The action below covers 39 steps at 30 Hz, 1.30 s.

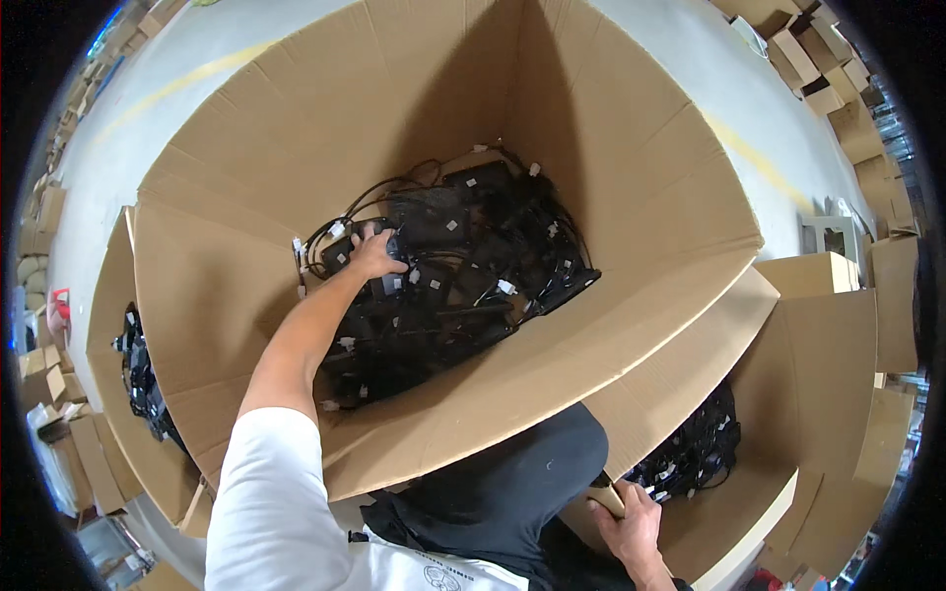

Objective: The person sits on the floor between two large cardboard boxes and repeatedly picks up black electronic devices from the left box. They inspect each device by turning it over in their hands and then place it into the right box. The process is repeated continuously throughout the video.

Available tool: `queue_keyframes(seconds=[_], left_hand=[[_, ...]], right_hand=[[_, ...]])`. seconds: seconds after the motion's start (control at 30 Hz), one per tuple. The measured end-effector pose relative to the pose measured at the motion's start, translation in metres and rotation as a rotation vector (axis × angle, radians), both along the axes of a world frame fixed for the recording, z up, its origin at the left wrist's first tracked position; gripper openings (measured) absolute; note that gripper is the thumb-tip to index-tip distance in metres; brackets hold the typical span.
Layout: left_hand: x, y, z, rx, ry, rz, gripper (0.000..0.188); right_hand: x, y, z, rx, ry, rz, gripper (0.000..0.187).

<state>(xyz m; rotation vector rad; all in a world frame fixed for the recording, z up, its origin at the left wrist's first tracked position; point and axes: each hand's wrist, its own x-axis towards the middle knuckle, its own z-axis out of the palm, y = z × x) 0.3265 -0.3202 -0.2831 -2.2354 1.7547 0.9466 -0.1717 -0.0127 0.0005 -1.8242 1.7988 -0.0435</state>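
A large cardboard box [641, 128] stands in front of me with a pile of black flat parts [434, 227] in it, tangled with black cables and small white connectors. My left hand [376, 254] reaches down inside and rests on the left part of the pile. Its fingers are spread over a black part, thumb apart; the undersides of the fingers are hidden. Low on the right, my right hand [631, 522] is closed around the cardboard edge [613, 500] of a second box beside my raised knee.
The second open box [818, 394] at the right holds more black cabled parts [700, 443]. Another box [110, 325] at the left has similar parts [143, 379]. Stacked cartons [803, 59] line the far right; a yellow line [197, 74] crosses the grey floor.
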Motion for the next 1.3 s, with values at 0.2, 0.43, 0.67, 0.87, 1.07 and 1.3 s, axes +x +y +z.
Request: queue_keyframes(seconds=[0.2,0.43,0.67,0.87,1.07,1.3], left_hand=[[0.019,-0.016,0.000,0.241,-0.107,-0.010,0.101],[-0.021,0.027,0.079,0.027,0.340,-0.034,0.043],[-0.015,0.004,0.297,-0.063,0.707,0.061,0.030],[-0.051,0.056,0.443,-0.352,1.042,0.026,0.035],[-0.128,0.098,0.564,-0.452,1.328,-0.020,0.033],[-0.215,0.143,0.579,-0.414,1.391,-0.022,0.037]], right_hand=[[0.003,-0.001,-0.002,-0.060,0.040,0.051,0.050],[-0.004,0.007,0.000,-0.163,0.108,0.035,0.052],[-0.003,0.015,0.007,-0.208,0.126,0.045,0.050],[-0.001,0.009,0.021,-0.440,-0.350,-0.134,0.025],[0.057,-0.040,0.103,-0.456,-1.006,-0.267,0.065],[0.117,-0.080,0.079,0.105,-2.078,-0.291,0.054]])
